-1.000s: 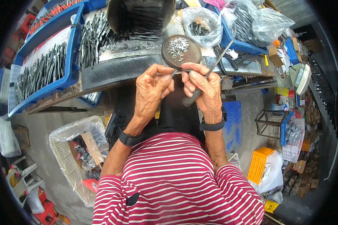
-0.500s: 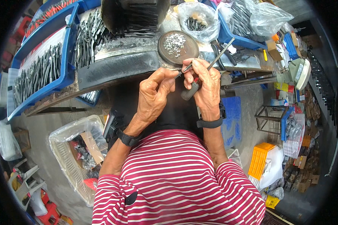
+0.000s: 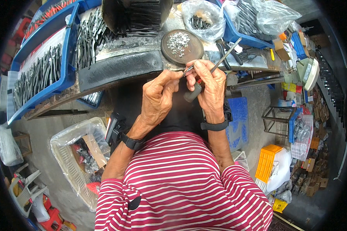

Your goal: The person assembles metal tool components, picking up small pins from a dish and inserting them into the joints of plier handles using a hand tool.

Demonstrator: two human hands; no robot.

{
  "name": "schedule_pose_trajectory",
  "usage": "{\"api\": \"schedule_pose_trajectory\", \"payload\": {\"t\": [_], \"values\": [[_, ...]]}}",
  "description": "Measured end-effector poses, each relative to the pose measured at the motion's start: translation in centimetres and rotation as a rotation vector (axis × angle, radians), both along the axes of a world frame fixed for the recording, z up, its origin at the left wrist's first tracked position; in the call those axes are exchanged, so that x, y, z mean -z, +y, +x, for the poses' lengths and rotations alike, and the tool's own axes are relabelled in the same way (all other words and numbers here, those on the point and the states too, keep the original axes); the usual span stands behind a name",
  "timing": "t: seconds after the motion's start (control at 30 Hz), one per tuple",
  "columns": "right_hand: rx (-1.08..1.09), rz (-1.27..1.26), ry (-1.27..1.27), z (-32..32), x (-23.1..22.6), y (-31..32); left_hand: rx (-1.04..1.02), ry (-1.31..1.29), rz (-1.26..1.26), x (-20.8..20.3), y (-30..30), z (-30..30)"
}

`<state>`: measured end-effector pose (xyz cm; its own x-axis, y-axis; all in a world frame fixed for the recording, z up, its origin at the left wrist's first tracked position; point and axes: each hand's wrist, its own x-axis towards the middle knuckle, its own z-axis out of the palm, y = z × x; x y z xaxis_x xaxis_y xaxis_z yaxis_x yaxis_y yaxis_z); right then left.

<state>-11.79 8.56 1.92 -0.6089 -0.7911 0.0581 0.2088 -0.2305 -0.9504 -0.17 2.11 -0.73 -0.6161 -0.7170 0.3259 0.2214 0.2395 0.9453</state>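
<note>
My left hand (image 3: 158,96) is closed, with thumb and index finger pinched at one end of a small slim dark piece (image 3: 188,69). The other end of this piece meets the fingertips of my right hand (image 3: 211,86). Also in my right hand lies a screwdriver-like tool with a long thin metal shaft (image 3: 228,54), pointing up and right. Its dark grey handle (image 3: 192,93), with a bit of red, sticks out below the fingers. Just beyond my hands, a round brown dish (image 3: 194,48) holds many small shiny metal bits (image 3: 178,43).
Blue trays (image 3: 70,63) of slim dark parts stand at left. A dark box (image 3: 106,17) and a clear bag (image 3: 218,29) of dark pieces sit at the back. Pliers (image 3: 224,56) lie right of the dish. A lined basket (image 3: 71,165) stands on the floor at left.
The small dark piece now bridges the fingertips of both hands; before, a gap showed between the left fingertips and the right hand's piece. The tool stays in my right hand.
</note>
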Motion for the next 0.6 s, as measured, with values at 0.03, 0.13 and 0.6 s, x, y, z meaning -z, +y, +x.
{"api": "schedule_pose_trajectory", "payload": {"t": [0.03,0.13,0.6], "values": [[-0.007,-0.010,-0.020,-0.03,0.04,0.00,0.000,0.000,0.000,0.03,0.00,-0.03],[-0.013,-0.020,-0.044,0.01,0.07,0.00,0.001,0.026,-0.008,0.10,-0.01,-0.09],[0.017,-0.002,-0.014,0.55,0.27,-0.04,0.011,0.021,0.046,0.14,0.13,-0.02]]}}
